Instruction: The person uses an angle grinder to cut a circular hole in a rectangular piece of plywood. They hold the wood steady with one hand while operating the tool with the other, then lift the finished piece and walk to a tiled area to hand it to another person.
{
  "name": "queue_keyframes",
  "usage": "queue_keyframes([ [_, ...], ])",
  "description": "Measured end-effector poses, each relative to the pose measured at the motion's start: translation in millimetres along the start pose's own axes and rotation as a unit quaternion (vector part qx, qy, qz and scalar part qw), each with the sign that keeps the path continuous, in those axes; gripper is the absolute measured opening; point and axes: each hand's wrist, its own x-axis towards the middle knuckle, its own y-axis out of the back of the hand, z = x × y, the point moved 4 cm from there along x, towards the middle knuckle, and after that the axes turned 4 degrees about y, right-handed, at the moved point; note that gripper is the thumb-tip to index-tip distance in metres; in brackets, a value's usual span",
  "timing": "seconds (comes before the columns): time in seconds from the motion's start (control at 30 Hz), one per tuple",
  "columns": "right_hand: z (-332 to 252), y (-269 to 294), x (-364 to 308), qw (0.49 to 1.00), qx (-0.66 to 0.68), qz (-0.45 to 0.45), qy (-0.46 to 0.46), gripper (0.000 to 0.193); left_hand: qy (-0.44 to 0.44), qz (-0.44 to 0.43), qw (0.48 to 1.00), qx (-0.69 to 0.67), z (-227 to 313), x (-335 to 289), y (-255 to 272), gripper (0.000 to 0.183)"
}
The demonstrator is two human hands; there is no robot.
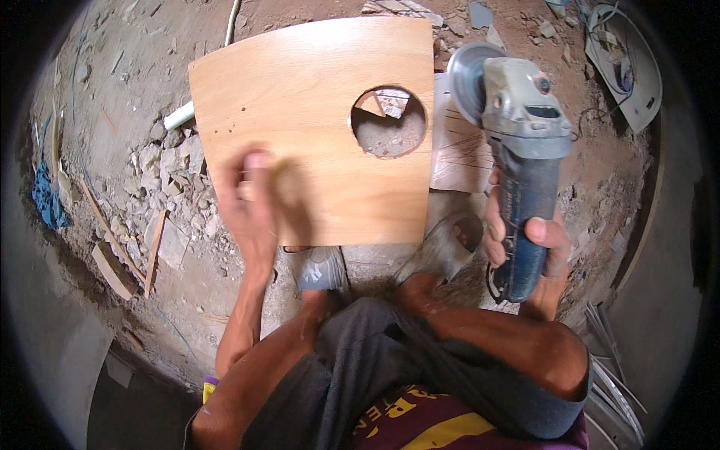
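My right hand (550,240) is wrapped round the dark blue body of an angle grinder (526,169), which is held up to the right of a wood-grain panel (307,82). The grinder's disc (470,82) is at its far left side and looks blurred. A round hole (388,124) is cut through the panel near its right edge, and rubble and broken pieces show through it. Over the panel's near left part hovers my left hand (251,195), smeared by motion. Its fingers look curled, but I cannot tell whether they hold anything. It casts a shadow on the panel.
Under the panel's right side lies a pale scratched tile (459,142). Stone rubble (169,172) and wood strips (155,251) lie to the left, beside a white pipe (180,115). A white shell with wires (626,67) is at the far right. My sandalled feet (319,270) are close to the panel's near edge.
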Motion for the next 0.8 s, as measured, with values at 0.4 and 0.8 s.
queue_keyframes([
  [0.4,29,-14,1,0.989,-0.055,0.094,0.101,0.076,-0.156,-0.325,0.907,-0.218,126,-112,-118,0.088],
  [0.8,8,20,-3,0.975,0.104,-0.057,0.189,0.089,-0.245,-0.129,0.961,-0.025,89,-22,-69,0.063],
])
